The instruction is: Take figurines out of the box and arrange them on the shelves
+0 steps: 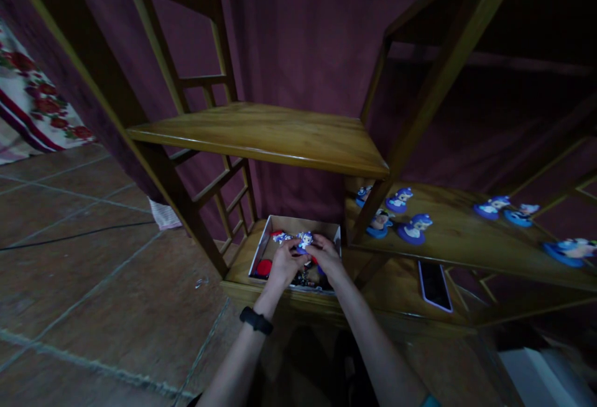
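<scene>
Between my two hands, over a shallow white-edged box (pixel 259 251), is a small purple and white figurine (pixel 305 241). My left hand (pixel 286 262) grips it from the left, and my right hand (pixel 326 253) has its fingers closed on the right side. Inside the box lie another white and purple figurine (pixel 280 237), a round red piece (pixel 263 268) and dark items partly covered by my hands. The box rests on the low wooden shelf (pixel 239 259).
A wooden shelf board (pixel 261 130) juts out above the box. Several figurines on round bases, among them a purple one (pixel 415 229), stand on the shelf to the right. Below them lies a phone (pixel 435 286). Slanted wooden posts (pixel 405 115) frame the space.
</scene>
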{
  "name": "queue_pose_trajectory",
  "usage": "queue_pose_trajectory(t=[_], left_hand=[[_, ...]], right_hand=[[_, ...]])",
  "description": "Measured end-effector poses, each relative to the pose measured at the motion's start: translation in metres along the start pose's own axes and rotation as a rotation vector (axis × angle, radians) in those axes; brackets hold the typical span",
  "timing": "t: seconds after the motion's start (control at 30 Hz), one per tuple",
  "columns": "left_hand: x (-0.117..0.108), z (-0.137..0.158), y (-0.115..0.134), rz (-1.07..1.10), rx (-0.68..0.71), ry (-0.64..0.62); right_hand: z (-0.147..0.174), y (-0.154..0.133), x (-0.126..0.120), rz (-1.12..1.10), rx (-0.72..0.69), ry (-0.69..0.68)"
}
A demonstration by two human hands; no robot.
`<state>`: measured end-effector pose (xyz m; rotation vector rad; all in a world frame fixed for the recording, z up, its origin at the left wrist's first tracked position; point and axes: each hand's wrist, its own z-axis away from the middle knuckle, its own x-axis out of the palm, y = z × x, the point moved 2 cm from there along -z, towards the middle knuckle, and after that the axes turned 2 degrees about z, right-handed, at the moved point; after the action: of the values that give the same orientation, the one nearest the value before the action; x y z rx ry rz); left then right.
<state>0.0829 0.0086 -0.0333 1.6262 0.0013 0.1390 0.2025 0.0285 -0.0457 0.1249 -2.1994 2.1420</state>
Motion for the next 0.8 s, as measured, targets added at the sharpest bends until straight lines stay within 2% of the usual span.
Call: queue_pose_trajectory(t=[0.2,0.4,0.63,0.7,0.8], left_hand=[[-0.003,-0.002,-0.007,-0.068,-0.012,0.045],[-0.004,0.005,-0.013,0.067,-0.097,0.082],[-0.012,0.036,-0.008,0.354,-0.242,-0.052],[-0.013,0.047,-0.004,0.374,-0.246,-0.085],[-0.011,0.066,0.003,0.293,-0.228,-0.118]], right_hand=[[0.001,0.007,0.004,-0.017,0.07,0.087],[0.012,0.006,0.005,-0.042,0.057,0.089],[0.046,0.002,0.0,-0.158,0.138,-0.094],[0.059,0.001,-0.004,-0.187,0.148,-0.135],[0.082,0.001,-0.012,-0.233,0.161,-0.146]])
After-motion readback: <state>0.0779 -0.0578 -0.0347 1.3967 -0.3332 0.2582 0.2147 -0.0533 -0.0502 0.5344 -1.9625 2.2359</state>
